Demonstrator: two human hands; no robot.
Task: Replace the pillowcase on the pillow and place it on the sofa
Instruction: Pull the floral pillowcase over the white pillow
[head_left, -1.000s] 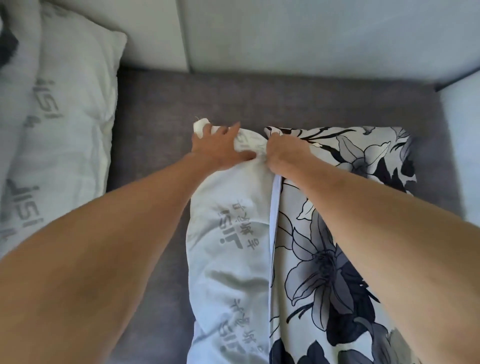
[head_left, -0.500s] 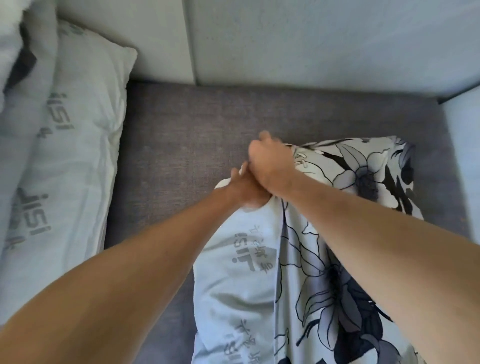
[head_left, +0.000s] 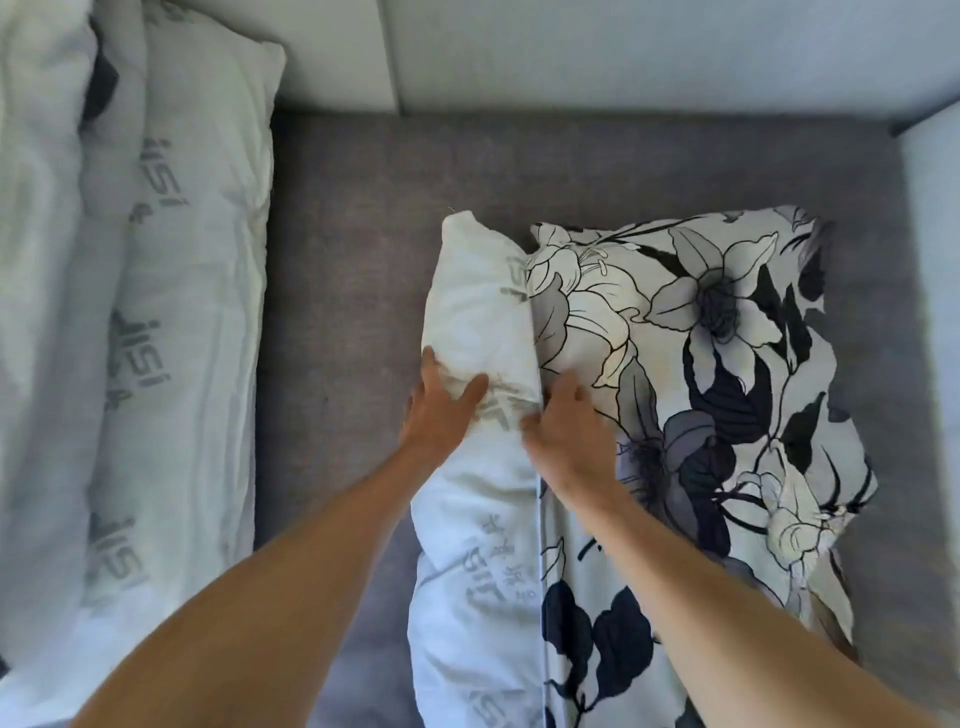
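Pillow: white fabric pillow printed with grey lettering (head_left: 478, 332), lying lengthwise on the sofa seat, right of centre; left strip bare, the rest tucked inside the pillowcase; far corner poking out beyond the case edge.
Pillowcase: white cotton pillowcase with a black and grey flower print (head_left: 701, 364), spread over the right part of the pillow; open edge running down the middle, from the far end toward the camera; right side rumpled, lying on the seat.
Left hand: left hand (head_left: 441, 410) laid on the bare white strip, beside the open edge; fingers (head_left: 431, 364) straight and spread, thumb out to the right, pressing the white fabric into creases; nothing pinched.
Right hand: right hand (head_left: 566, 431) on the floral cloth, just beside the open edge; fingers loosely bent, tips at the seam; whether the cloth is pinched or only pressed, cannot tell.
Hands: close together, one on each side of the open edge, not touching.
Sofa: grey woven sofa seat (head_left: 353, 291) under the pillow; pale back cushions (head_left: 623, 47) along the far side; pale armrest (head_left: 935, 260) at the right.
Left side: two more white lettered pillows (head_left: 192, 270) without cases, lying side by side along the left edge of the seat, well apart from the hands.
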